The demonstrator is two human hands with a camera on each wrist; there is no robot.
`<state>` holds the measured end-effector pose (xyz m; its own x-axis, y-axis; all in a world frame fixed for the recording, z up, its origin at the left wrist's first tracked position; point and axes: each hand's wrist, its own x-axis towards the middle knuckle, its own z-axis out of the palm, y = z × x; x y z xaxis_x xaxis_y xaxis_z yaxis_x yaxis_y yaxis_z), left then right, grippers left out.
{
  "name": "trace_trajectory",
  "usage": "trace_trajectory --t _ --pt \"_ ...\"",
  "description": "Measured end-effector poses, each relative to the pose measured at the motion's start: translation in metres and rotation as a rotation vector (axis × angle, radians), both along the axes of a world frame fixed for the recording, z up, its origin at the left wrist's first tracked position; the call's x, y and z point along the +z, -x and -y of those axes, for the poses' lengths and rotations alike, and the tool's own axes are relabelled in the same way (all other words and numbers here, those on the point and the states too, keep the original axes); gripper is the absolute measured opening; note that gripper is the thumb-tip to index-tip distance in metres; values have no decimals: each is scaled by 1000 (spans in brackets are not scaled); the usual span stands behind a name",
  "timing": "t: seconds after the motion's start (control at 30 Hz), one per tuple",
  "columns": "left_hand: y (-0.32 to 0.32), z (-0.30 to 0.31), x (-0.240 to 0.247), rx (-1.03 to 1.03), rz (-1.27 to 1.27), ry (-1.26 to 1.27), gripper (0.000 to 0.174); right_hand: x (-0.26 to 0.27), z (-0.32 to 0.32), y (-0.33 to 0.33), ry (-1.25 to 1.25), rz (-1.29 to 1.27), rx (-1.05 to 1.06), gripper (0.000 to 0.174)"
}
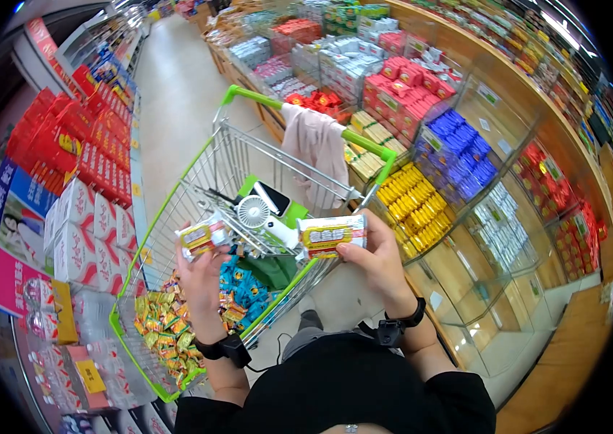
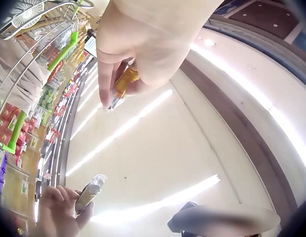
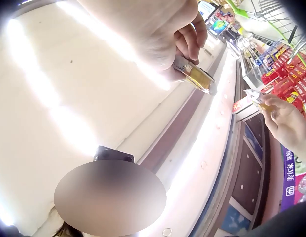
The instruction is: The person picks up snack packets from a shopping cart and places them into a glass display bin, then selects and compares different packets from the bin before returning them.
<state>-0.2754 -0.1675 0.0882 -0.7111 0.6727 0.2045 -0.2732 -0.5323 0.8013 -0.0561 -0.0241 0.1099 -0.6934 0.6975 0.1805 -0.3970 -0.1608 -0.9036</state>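
In the head view the left hand [image 1: 202,278] pinches a small yellow and white wrapped snack [image 1: 201,237] above the cart. The right hand [image 1: 382,262] grips a larger yellow and white wrapped snack [image 1: 332,236], its printed front facing up and the thumb on its lower edge. The two packets are apart. The left wrist view shows the left hand [image 2: 143,47] with fingers curled round its packet [image 2: 126,81]. In the right wrist view the right hand [image 3: 158,37] holds its packet [image 3: 196,78] at one end.
A shopping cart with a green handle [image 1: 248,98] holds a white fan [image 1: 254,211], a phone [image 1: 272,197] and a pink cloth [image 1: 315,145]. Heaps of wrapped sweets [image 1: 165,325] lie at its lower left. Snack bins [image 1: 411,202] line the right, stacked boxes [image 1: 78,239] the left.
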Motion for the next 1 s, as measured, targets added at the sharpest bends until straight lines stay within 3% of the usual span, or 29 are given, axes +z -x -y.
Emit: trace_trajectory --t 0.07,0.67,0.8,1.0 --pt "-5 -3 6 25 -148 103 58 1 1 3 42 -14 -37 23" --pt "-34 -12 19 -68 -244 180 59 -11 -4 14 25 35 9 23" --pt "-40 -18 15 -167 -182 128 58 -10 -1 16 -24 70 51 26" --pt "-49 -21 11 -295 -134 127 59 -11 5 17 -308 135 16 34"
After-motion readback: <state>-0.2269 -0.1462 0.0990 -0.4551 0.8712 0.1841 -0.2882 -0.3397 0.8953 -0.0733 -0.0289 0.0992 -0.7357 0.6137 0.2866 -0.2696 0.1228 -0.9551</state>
